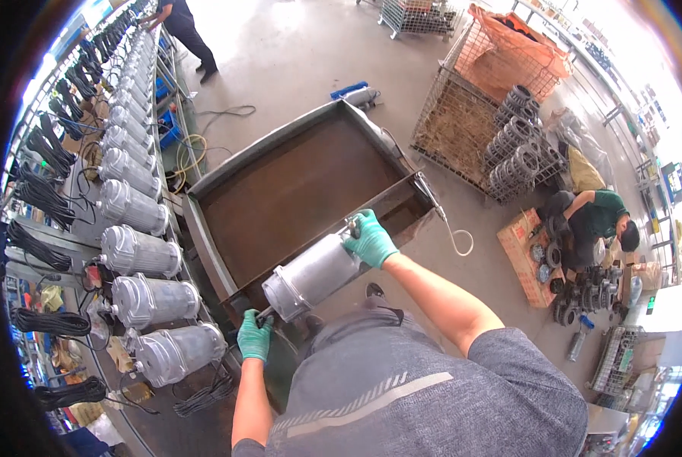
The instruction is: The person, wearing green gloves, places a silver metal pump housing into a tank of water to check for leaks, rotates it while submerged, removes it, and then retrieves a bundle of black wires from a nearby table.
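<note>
Across the front of my body I hold a grey cylindrical motor [313, 277], tilted so its right end is higher in the picture. My left hand [255, 336], in a green glove, is closed around the shaft that sticks out of the flanged left end. At the other end my right hand [371, 239], also green-gloved, grips a fitting on the motor's end; its fingers partly hide that fitting. The motor overlaps the near edge of a large metal tank [227, 263] with a brown inside. Whether liquid stands in the tank I cannot tell.
A row of similar grey motors [156, 301] with coiled black cables [49, 322] lines the left bench. An air gun [430, 194] with a hose lies at the tank's right corner. Wire cages with ring-shaped castings [514, 164] stand to the right. Two people [609, 217] work nearby.
</note>
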A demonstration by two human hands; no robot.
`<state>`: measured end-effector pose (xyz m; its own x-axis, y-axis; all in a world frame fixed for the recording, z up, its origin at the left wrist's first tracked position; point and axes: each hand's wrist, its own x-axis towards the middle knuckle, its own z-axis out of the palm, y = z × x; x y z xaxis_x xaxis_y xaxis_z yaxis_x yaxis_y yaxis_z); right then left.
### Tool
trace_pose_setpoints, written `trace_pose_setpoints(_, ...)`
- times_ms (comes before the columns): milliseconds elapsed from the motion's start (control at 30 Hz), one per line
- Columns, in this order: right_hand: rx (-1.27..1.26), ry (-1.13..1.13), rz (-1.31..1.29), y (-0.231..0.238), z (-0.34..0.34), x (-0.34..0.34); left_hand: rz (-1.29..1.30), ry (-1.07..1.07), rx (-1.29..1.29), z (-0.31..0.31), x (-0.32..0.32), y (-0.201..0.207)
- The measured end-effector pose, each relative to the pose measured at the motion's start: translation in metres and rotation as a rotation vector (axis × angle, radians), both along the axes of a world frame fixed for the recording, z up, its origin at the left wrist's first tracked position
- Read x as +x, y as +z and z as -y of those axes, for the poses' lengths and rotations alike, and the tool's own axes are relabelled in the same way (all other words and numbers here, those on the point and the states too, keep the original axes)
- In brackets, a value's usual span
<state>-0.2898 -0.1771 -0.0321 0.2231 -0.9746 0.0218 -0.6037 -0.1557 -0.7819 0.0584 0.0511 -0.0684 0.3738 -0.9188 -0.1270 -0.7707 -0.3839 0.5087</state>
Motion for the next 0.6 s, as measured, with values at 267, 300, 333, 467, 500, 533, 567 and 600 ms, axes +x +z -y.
trace_pose_setpoints(267,-0.082,-0.566,-0.199,-0.047,0.048,-0.175,-0.319,0.337,-0.155,-0.024,-0.013,0.007)
trace_pose_setpoints(300,-0.054,-0.601,-0.311,-0.075,0.052,-0.2,-0.298,0.377,-0.19,-0.03,-0.012,0.004)
trace_pose_setpoints(333,-0.028,-0.644,-0.428,-0.102,0.057,-0.223,-0.237,0.426,-0.194,-0.026,-0.018,0.009)
trace_pose_setpoints(467,0.661,-0.485,-0.054,-0.066,0.078,-0.207,-0.232,0.527,-0.43,-0.032,-0.019,0.027)
trace_pose_setpoints(500,0.913,-0.403,0.3,-0.058,0.084,-0.219,-0.3,0.497,-0.504,-0.027,-0.021,0.032)
trace_pose_setpoints(533,1.158,-0.297,0.662,-0.05,0.088,-0.221,-0.358,0.473,-0.574,-0.022,-0.023,0.04)
trace_pose_setpoints(567,1.159,-0.332,0.757,-0.046,0.086,-0.218,-0.358,0.482,-0.566,-0.019,-0.029,0.048)
trace_pose_setpoints(600,1.173,-0.327,0.748,-0.026,0.076,-0.203,-0.428,0.426,-0.542,-0.008,-0.045,0.074)
